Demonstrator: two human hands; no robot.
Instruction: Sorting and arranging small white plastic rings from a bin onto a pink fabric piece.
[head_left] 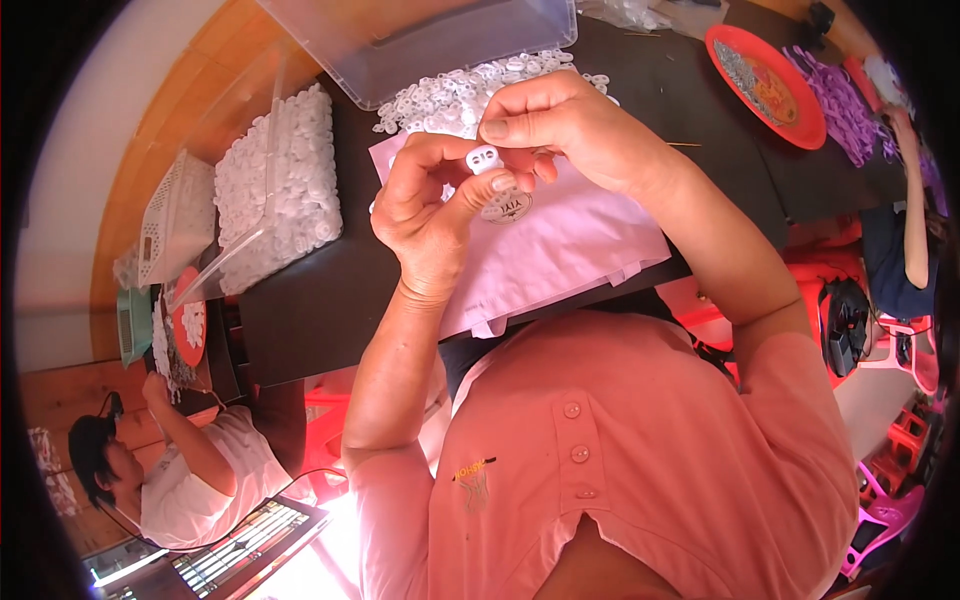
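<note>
A small white plastic piece with two dark holes, like a cord lock (pixel 483 158), is pinched between the thumb and fingers of my left hand (pixel 425 200). My right hand (pixel 565 125) is just above and to the right of it, thumb and forefinger pressed together. Whatever those fingertips hold, if anything, is too small to make out. Beneath both hands a pink cloth bag (pixel 570 245) with a round printed mark lies on the dark table (pixel 300 330). Behind them spreads a loose heap of similar white pieces (pixel 440 105).
A clear plastic bin (pixel 420 45) lies tipped behind the heap. More white pieces (pixel 280 180) fill a container at left. At far right are a red tray (pixel 725 45) of small metal parts and purple straps (pixel 835 110). People work at left (pixel 200 470) and right (pixel 900 250).
</note>
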